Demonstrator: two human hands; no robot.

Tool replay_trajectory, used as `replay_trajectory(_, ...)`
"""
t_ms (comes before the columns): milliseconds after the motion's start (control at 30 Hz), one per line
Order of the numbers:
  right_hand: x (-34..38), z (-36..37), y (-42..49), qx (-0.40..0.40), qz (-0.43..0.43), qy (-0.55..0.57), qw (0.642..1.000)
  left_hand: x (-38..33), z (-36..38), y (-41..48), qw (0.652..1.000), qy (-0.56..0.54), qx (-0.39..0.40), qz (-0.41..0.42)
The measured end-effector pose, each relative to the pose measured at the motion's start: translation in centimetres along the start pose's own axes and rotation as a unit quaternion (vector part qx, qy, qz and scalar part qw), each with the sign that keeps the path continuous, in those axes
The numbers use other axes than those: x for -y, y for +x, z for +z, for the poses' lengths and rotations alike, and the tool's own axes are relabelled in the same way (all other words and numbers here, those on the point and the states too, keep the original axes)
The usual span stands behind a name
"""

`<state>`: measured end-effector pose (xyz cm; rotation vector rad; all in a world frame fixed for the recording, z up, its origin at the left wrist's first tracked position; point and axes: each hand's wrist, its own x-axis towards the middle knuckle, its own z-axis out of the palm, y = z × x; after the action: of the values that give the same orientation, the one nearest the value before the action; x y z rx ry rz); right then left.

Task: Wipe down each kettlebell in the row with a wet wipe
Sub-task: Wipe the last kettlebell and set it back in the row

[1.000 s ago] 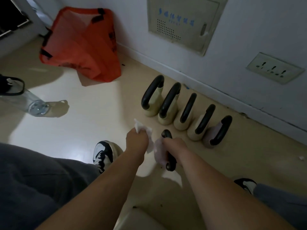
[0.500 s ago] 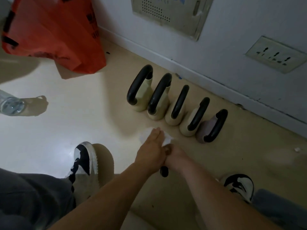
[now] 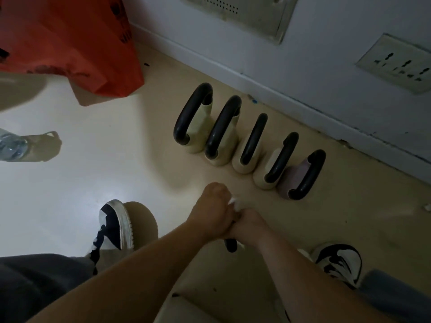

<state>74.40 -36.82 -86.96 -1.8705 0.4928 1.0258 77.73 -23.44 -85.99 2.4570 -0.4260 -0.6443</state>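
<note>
Kettlebells with cream or pale bodies and thick black loop handles stand in a row (image 3: 247, 145) on the beige floor (image 3: 144, 173), just in front of a grey-white wall (image 3: 326, 66) and its skirting board; five stand there side by side, upright, each close to or touching its neighbour, and the one at the right end (image 3: 300, 177) has a pale pinkish body rather than cream. Largest in view is the floor itself, glossy and brightly lit at the left, duller near the wall. A large crumpled orange plastic bag (image 3: 70, 40) lies on the floor at the upper left, well apart from the row. On the wall sit a cream metal panel with small ventilation holes (image 3: 240, 12) and, to its right, a cream socket plate (image 3: 401, 64). The person's two bare forearms reach in from the bottom edge, with dark grey trouser legs at both lower corners and a black-and-white trainer on each side: the left shoe (image 3: 114, 227) and the right shoe (image 3: 338, 262). A clear plastic bottle (image 3: 11, 145) lies at the left edge. Near the row, in front of it, the two hands meet and touch. The right hand (image 3: 247, 226) is closed around the black handle of a sixth kettlebell (image 3: 231, 245), of which only the handle's lower end shows beneath the fists. The left hand (image 3: 213, 212) is closed over a white wet wipe (image 3: 234, 206), a small corner of which pokes out between the hands, pressed against that hidden handle.
</note>
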Motion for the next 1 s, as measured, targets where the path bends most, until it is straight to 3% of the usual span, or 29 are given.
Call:
replay_trajectory(67,0.0,0.2,0.3,-0.006,0.001,-0.022,1.0,1.5,0.5,-2.6,0.986,0.063,-0.034,0.153)
replay_trajectory(133,0.5,0.2,0.2,-0.005,-0.009,-0.02,1.0,3.2,-0.3,-2.1,0.973,0.081,-0.015,0.218)
replay_trajectory(200,0.5,0.2,0.0,-0.001,-0.021,0.022,1.0,3.1,-1.5,-0.4,0.982,0.076,0.037,0.17)
replay_trajectory(300,0.1,0.2,-0.1,-0.018,-0.017,0.055,0.998,2.3,-2.6,3.5,0.993,-0.026,0.085,-0.072)
replay_trajectory(333,0.1,0.2,-0.1,-0.025,-0.017,0.055,0.998,1.9,-2.4,4.2,0.991,-0.01,0.089,-0.099)
replay_trajectory(367,-0.1,0.2,0.0,-0.028,-0.02,0.055,0.998,1.0,-2.1,3.8,0.99,0.044,0.099,-0.095)
replay_trajectory(433,-0.5,0.4,0.3,-0.025,-0.036,0.054,0.998,0.1,-0.8,1.8,0.982,0.174,0.069,0.017)
replay_trajectory(500,-0.6,0.5,0.5,-0.025,-0.049,0.044,0.998,0.1,-1.0,-0.6,0.968,0.188,0.06,0.155)
replay_trajectory(567,-0.3,0.7,0.1,-0.025,-0.061,0.052,0.997,2.1,-2.7,-0.3,0.955,0.157,0.152,0.202)
replay_trajectory(667,-0.2,0.6,0.1,-0.021,-0.057,0.108,0.992,3.4,-4.9,2.5,0.962,0.169,0.189,0.105)
replay_trajectory(767,-0.6,0.4,0.5,-0.029,-0.045,0.113,0.992,1.0,-2.8,1.9,0.98,0.163,0.111,0.02)
replay_trajectory(867,-0.8,0.4,0.5,-0.062,-0.048,0.11,0.991,-1.3,0.1,-2.3,0.991,0.087,0.011,0.105)
replay_trajectory(933,-1.1,0.3,0.6,-0.053,-0.039,0.093,0.993,0.0,-0.6,-2.4,0.986,0.054,0.04,0.152)
replay_trajectory(1000,-1.1,0.3,0.5,-0.043,-0.058,0.089,0.993,1.3,-1.8,-1.0,0.988,0.019,0.07,0.132)
